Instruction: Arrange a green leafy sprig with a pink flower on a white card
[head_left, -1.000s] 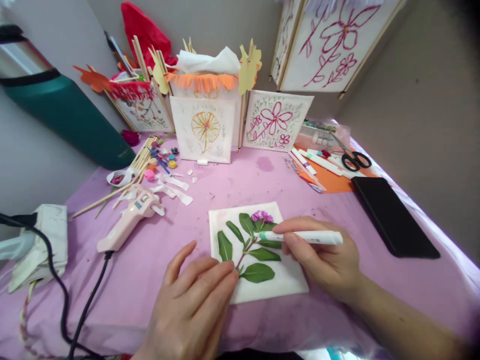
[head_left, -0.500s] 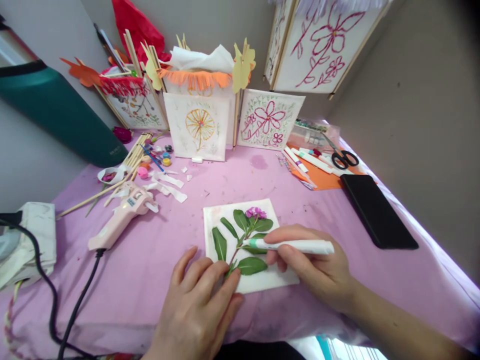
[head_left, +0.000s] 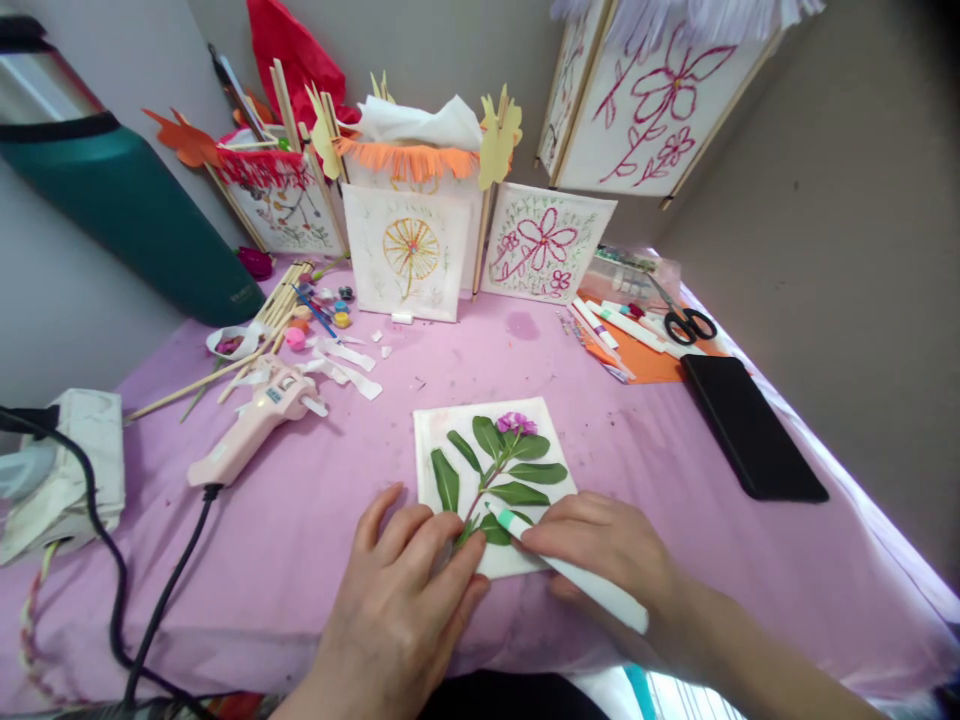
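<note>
I give places, left to right, relative to the one white square flat on the table. Far left and beyond it: one teal bottle. Left: one pink glue gun. At its near left corner, my left hand, palm down, half open, fingers bent and spread, fingertips touching the lower stem of one sprig. The sprig lies on the square: one pink-purple flower head, seven large leaves. Beyond: two standing drawn panels, one yellow-flowered, one magenta-flowered. At its near right edge, my right hand, fingers closed around one marker, tip over the square. Right: one pair of scissors and, nearer, one black phone.
</note>
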